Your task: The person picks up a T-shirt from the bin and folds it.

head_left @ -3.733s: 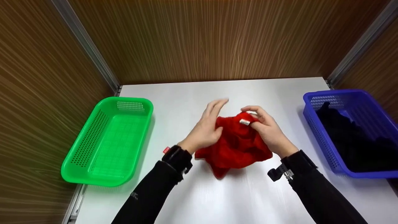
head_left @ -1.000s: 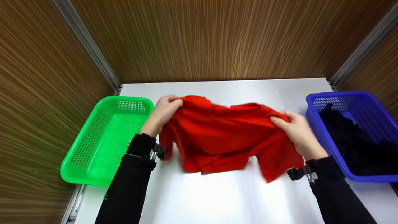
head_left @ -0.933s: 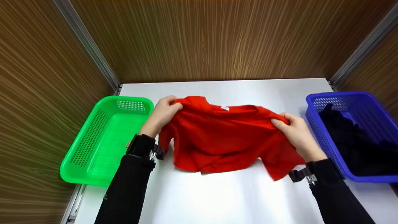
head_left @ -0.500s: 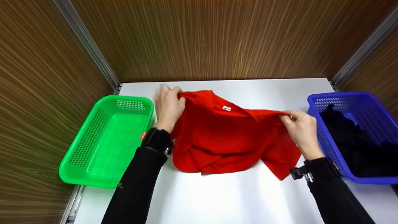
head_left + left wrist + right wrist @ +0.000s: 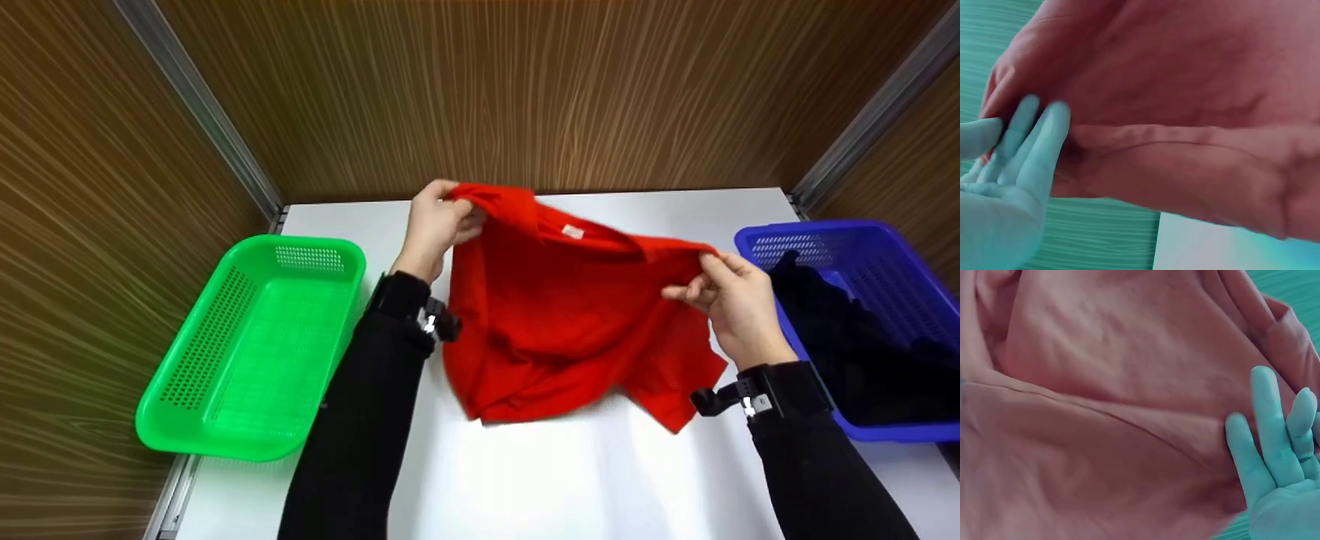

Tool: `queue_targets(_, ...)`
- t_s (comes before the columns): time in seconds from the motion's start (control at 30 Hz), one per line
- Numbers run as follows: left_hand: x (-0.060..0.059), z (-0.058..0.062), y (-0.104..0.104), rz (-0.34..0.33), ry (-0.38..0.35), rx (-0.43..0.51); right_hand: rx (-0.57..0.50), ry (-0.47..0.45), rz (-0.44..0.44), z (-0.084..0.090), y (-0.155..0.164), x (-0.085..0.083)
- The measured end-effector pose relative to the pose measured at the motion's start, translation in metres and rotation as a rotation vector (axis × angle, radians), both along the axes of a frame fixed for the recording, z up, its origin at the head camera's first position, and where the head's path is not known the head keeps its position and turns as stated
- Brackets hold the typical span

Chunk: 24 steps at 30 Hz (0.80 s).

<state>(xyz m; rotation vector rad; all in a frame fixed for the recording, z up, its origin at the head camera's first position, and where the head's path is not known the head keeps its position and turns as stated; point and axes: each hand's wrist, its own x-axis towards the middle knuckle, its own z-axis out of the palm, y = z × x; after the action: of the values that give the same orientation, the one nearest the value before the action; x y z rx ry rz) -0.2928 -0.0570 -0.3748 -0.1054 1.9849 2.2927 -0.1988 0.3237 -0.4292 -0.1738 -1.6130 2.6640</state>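
A red T-shirt (image 5: pixel 570 315) hangs spread above the white table (image 5: pixel 570 480), its hem still touching the tabletop. My left hand (image 5: pixel 435 225) pinches its top left shoulder, raised near the back wall. My right hand (image 5: pixel 731 296) pinches the top right shoulder, lower and closer to me. A white neck label (image 5: pixel 573 232) shows at the collar. In the left wrist view the left fingers (image 5: pixel 1027 140) lie against the red T-shirt (image 5: pixel 1185 112). The right wrist view shows right-hand fingers (image 5: pixel 1269 433) on the red T-shirt (image 5: pixel 1100 399).
An empty green basket (image 5: pixel 187 420) sits at the left table edge. At the right edge stands a blue basket (image 5: pixel 757 240) with dark clothing (image 5: pixel 862 337) in it. Wooden walls close in the back and both sides.
Both hands unbundled the shirt and spread it wide. In the last second they lifted it, the left hand rising toward the back wall, and the shirt tilted.
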Motion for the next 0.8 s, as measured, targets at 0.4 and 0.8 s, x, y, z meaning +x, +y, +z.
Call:
queue_targets(0.4, 0.004, -0.031, 0.014, -0.433, 0.36, -0.729, 0.456, 0.035, 0.119, -0.024, -0.011, -0.002)
queue_targets(0.8, 0.063, -0.106, -0.015, -0.599, 0.027, -1.153, 1.305, 0.462, 0.488, -0.103, -0.074, 0.037)
